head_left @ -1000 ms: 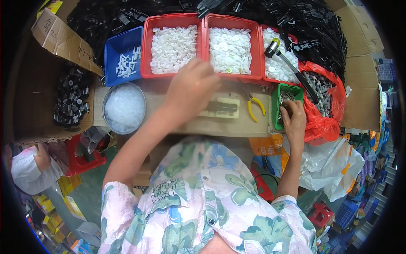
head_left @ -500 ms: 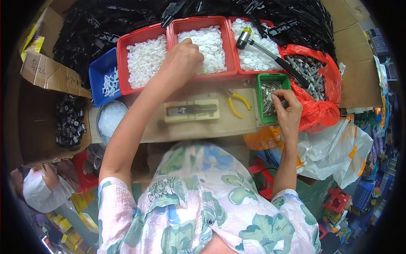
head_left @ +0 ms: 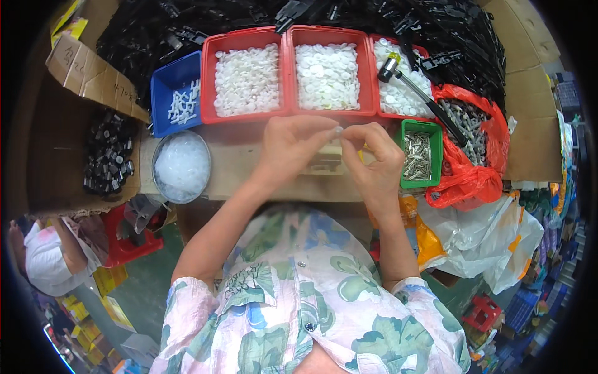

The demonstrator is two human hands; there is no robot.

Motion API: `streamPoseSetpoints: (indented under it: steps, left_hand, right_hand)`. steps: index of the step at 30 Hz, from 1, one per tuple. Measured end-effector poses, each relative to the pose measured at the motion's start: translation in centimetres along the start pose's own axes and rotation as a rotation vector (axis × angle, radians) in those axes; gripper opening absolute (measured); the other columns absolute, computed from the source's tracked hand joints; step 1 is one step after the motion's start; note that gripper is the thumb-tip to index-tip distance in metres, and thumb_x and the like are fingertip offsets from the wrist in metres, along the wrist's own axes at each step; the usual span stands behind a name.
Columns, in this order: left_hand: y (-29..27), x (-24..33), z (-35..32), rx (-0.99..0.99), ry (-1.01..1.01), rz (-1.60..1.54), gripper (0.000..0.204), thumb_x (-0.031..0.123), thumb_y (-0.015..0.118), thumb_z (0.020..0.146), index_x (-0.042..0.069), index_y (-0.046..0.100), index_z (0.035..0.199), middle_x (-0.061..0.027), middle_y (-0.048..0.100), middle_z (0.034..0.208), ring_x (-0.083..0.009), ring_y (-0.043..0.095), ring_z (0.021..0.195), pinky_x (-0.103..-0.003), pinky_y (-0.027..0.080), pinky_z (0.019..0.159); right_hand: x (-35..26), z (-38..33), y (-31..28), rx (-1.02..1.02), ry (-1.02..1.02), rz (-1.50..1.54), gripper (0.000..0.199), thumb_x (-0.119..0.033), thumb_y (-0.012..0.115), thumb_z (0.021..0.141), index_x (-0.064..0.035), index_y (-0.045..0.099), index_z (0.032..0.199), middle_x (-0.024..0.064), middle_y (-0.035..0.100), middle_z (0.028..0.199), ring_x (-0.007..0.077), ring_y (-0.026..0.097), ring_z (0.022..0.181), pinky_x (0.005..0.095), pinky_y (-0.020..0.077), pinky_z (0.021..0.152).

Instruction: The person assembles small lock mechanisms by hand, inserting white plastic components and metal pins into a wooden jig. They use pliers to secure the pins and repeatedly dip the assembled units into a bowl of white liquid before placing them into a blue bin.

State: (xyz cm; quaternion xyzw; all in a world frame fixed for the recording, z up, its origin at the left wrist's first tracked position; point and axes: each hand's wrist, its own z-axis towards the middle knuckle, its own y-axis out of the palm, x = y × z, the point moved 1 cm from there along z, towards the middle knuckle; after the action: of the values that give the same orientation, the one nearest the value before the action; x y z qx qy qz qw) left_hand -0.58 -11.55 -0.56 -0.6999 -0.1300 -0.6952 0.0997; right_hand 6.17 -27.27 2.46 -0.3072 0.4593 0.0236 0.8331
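Observation:
My left hand [head_left: 291, 144] and my right hand [head_left: 375, 156] meet fingertip to fingertip above the table. A small white plastic piece [head_left: 338, 129] is pinched in the left fingertips. The right thumb and forefinger are pressed together right beside it; what they hold, if anything, is too small to make out. Below and between the hands lies a cream block [head_left: 326, 167], mostly hidden by them. Just beyond are the red trays of white plastic discs [head_left: 327, 75]. A green tray [head_left: 422, 182] of thin metal pins [head_left: 417, 153] stands right of my right hand.
Left are a blue tray [head_left: 156, 103] of white parts, a round bowl [head_left: 181, 167] and a carton [head_left: 37, 181] of black pieces. A hammer [head_left: 423, 96] lies across the right red tray and a red bag [head_left: 464, 187]. Black parts [head_left: 187, 28] are heaped behind.
My left hand has come back from the middle red tray, and my right hand has left the green tray. They now meet over the cream block. The view has shifted slightly.

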Motion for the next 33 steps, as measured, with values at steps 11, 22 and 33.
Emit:
streamPoseSetpoints:
  steps: [11,22,33]
  left_hand:
    - [0.2,0.7,-1.5,0.124,0.183,0.197,0.018,0.004,0.072,0.091,0.000,0.077,0.108,-0.0059,0.074,0.094,-0.0071,0.062,0.080,-0.023,0.049,0.069]
    - [0.9,1.4,-1.9,0.174,0.586,0.552,0.022,-0.007,0.074,0.080,0.000,0.076,0.101,-0.0116,0.072,0.089,-0.0221,0.067,0.081,-0.032,0.053,0.073]
    - [-0.3,0.7,-2.9,0.131,0.499,0.392,0.021,-0.009,0.074,0.078,-0.001,0.075,0.097,-0.0111,0.074,0.090,-0.0232,0.069,0.084,-0.033,0.054,0.075]
  right_hand:
    - [-0.5,-0.4,0.3,0.006,0.003,-0.001,0.014,0.006,0.070,0.080,0.0019,0.068,0.093,0.0107,0.065,0.083,0.0200,0.064,0.070,0.0321,0.0499,0.064]
    - [-0.5,-0.9,0.3,0.004,0.062,0.044,0.014,0.002,0.069,0.084,0.0009,0.067,0.098,0.0085,0.066,0.084,0.0154,0.063,0.072,0.0302,0.0501,0.067]
    - [0.8,-1.5,1.1,-0.131,0.360,0.515,0.014,-0.006,0.070,0.093,0.0028,0.069,0.105,0.0052,0.071,0.092,0.0089,0.065,0.085,0.0259,0.0525,0.079]
